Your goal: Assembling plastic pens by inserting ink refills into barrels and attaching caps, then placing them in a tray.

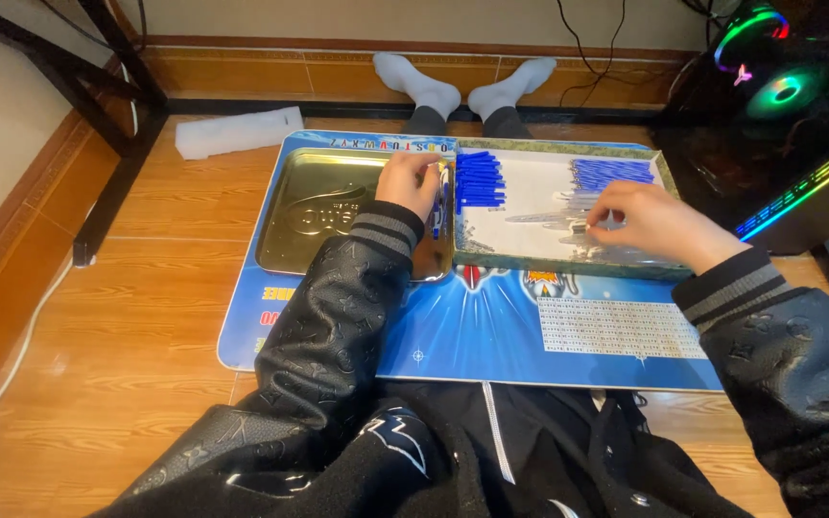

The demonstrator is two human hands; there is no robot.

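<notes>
1. The left hand [409, 181] is curled narrow around a blue stick [439, 206], pinching it over the seam between the gold tin lid [319, 216] and the shallow box [664, 173].
2. The right hand [650, 223] rests inside the shallow box near its front wall, fingers bent down onto the lining; whether it grips anything I cannot tell.
3. The shallow box is rectangular with a greenish printed rim and a pale picture lining. A row of blue sticks [479, 182] lies against its left wall, and a second blue bunch [612, 173] lies at the back right.
4. The gold tin lid is a rounded rectangle with embossed lettering, just left of the box and touching it.
5. Both sit on a blue printed board [491, 331] lying on the wooden floor [98, 336]; it carries a multicoloured letter strip along its far edge and a white grid panel at near right.
6. A white foam piece [237, 131] lies on the floor beyond the board's far left corner.
7. A computer case with rainbow lights [789, 105] stands at far right.
</notes>
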